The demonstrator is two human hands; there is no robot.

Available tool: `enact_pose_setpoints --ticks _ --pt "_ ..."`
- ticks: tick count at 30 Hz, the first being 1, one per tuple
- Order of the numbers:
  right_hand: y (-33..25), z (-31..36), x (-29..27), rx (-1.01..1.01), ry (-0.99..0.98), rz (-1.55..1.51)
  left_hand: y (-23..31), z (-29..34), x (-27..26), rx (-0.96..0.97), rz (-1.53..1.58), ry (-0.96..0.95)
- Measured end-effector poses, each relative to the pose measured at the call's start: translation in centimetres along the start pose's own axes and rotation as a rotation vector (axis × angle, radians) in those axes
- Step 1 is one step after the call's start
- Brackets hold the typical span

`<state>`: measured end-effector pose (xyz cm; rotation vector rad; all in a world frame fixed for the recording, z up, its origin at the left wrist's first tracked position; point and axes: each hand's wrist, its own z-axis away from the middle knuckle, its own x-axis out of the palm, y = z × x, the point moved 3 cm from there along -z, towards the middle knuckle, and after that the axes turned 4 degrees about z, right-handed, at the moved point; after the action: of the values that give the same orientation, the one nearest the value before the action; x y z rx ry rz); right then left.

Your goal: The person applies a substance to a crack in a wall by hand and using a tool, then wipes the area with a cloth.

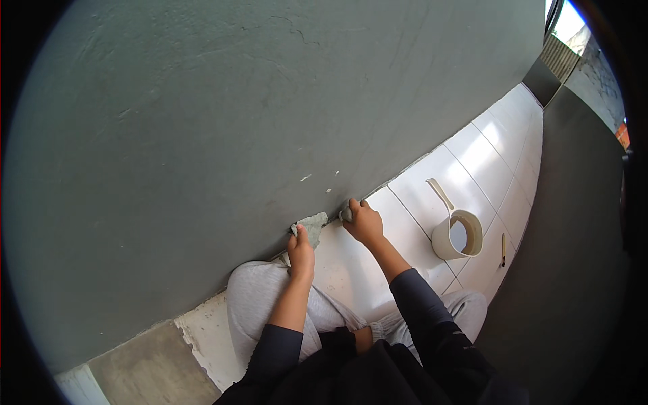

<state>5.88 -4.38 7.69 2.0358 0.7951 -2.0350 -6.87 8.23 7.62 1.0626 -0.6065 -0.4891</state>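
Left hand (302, 255) pinches a ragged, flat, grey-green sheet (313, 228), which extends rightward toward the right hand (364, 222), closed around a rounded grey lump (347, 214) (partly hidden, possibly putty).

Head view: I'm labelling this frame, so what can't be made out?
Head view: the full shape of the grey piece, partly covered by the right hand.
Head view: depth of the liquid in the cream dipper, masked by surface reflection.
Head view: the orange thing, cut off by the fisheye rim.
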Motion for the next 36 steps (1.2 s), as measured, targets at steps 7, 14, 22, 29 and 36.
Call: enact_pose_setpoints --ticks 7,14,22,29,36 --pt "1.5 -1.1 -0.9 0.052 0.002 0.018 -0.8 -0.7 -0.4 0.056 0.015 0.077" --pt "-0.2 0.3 -0.4 -0.070 0.005 0.009 -0.5 -0.7 -1.0 -0.027 0.028 -0.006" --pt "-1.3 1.0 0.8 -0.114 0.016 -0.024 -0.2 -0.3 -0.6 -0.016 0.074 -0.005" --pt "-1.5 0.8 0.7 -0.009 0.020 0.018 0.0 -0.2 -0.2 -0.080 0.000 -0.004" --pt "2.6 -1.2 -1.1 0.119 0.031 -0.011 -0.4 -0.4 0.0 -0.004 -0.005 0.019"
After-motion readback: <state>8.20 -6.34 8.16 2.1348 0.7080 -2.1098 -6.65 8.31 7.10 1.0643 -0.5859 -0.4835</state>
